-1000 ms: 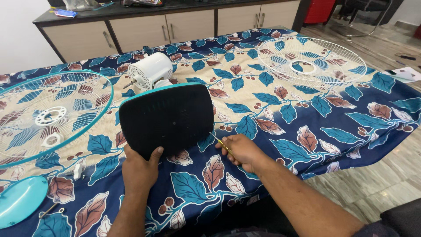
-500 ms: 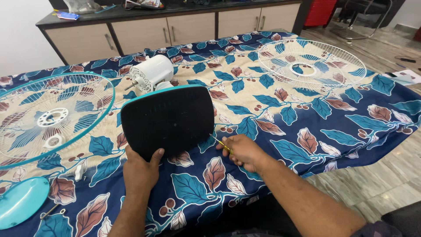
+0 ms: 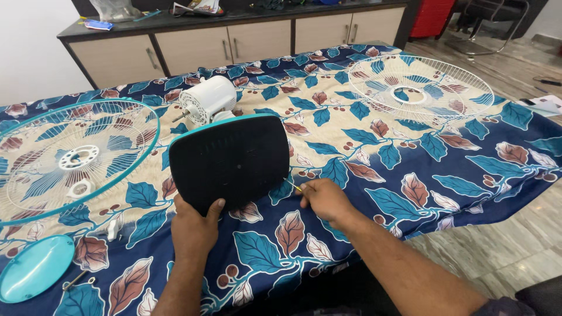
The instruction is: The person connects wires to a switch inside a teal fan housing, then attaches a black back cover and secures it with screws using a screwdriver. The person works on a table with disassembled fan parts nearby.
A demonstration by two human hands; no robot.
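Observation:
My left hand (image 3: 196,225) grips the near edge of a black fan base (image 3: 231,161) with a teal rim, holding it tilted up with its underside toward me. Behind the base lies the white fan motor (image 3: 206,100) on the leaf-patterned cloth. My right hand (image 3: 325,199) rests on the cloth at the base's right edge and pinches a thin yellow-handled tool (image 3: 293,185), whose tip points at the base.
A teal-rimmed wire fan guard (image 3: 70,155) lies at the left, a white wire guard (image 3: 420,88) at the far right. A round teal cap (image 3: 35,266) sits near the table's front left corner. A cabinet (image 3: 234,35) stands behind the table.
Both hands and the fan base keep nearly the same pose; the view shifts slightly.

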